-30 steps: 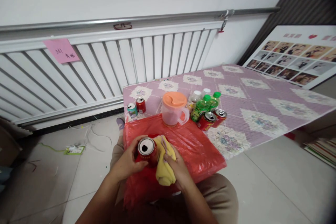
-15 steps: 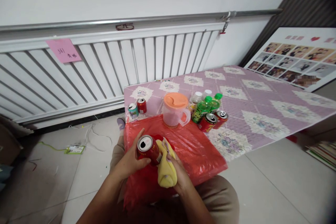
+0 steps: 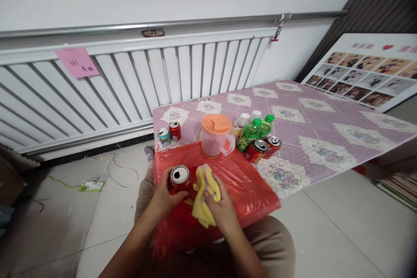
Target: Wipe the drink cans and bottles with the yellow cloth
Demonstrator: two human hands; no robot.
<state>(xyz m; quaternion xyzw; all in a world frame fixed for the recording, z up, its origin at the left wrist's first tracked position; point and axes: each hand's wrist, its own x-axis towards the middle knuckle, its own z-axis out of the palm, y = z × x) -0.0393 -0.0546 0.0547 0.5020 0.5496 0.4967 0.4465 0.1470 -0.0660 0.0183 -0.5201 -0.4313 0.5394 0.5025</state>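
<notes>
The left hand (image 3: 163,202) was curled partway closed around a red metal drinks can with an open silver top (image 3: 180,178), its fingers round the far left side and its thumb extended across the near side. The can was held over a red plastic sheet (image 3: 254,191) at the near end of the table, its open top facing up toward the camera.

The right hand (image 3: 224,210) was closed on a soft, folded yellow cloth with pale purple trim (image 3: 206,197), the thumb pressing on top; the fingers beneath were largely hidden. The cloth was just beside the can, on its right; whether the two touched lower down could not be told.

Beyond the hands, a translucent plastic pitcher with an orange lid (image 3: 215,141) stood upright. To its left were a small teal can (image 3: 164,137) and a small red can (image 3: 175,131); to its right stood a group of capped plastic bottles (image 3: 249,134), with two red-and-black cans (image 3: 256,152) in front of them.
</notes>
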